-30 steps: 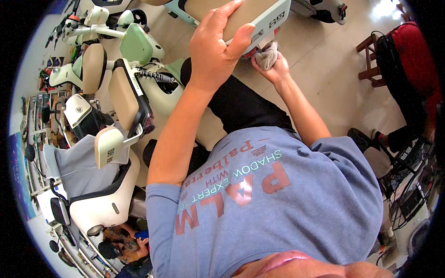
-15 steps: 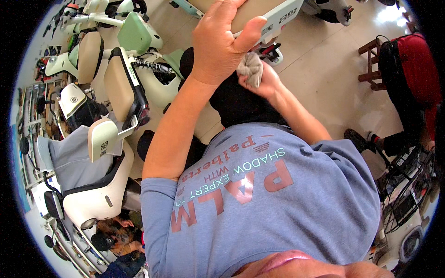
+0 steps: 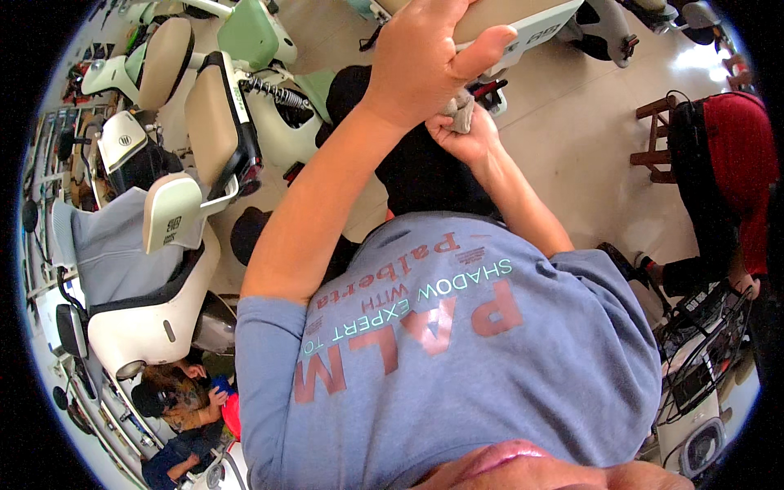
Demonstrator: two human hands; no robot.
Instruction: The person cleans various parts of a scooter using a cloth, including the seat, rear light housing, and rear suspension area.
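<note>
A person's left hand (image 3: 425,61) clamps on the rear edge of a beige scooter seat (image 3: 490,12) at the top of the frame, thumb pointing right across the pale panel (image 3: 535,33) beneath it. Just below, the right hand (image 3: 461,135) is closed tight on a bunched grey cloth (image 3: 461,110), which touches the underside of the seat beside a small red part (image 3: 490,86). Both forearms rise from a grey-blue T-shirt (image 3: 490,359) printed with rust-red and pale green lettering, upside down to the camera.

To the left, three parked scooters can be counted. A pale green one (image 3: 253,33) stands at the top. A cream one with a tan seat (image 3: 216,122) and an exposed coil spring (image 3: 273,90) is parked below it. A white one (image 3: 139,318) stands nearest, draped in a grey cover (image 3: 114,245) and carrying a cream backrest pad (image 3: 167,208) with a small dark emblem. A rectangular plate with a dark mark shows on the back of another white vehicle (image 3: 122,139) at the far left.

On the right of the tiled floor (image 3: 572,147), a red and black bag (image 3: 727,163) rests on a wooden stool (image 3: 653,135), well apart from the hands. A wire basket (image 3: 702,343) sits at the lower right. At lower left, another person in dark blue (image 3: 175,404) crouches by the white scooter.
</note>
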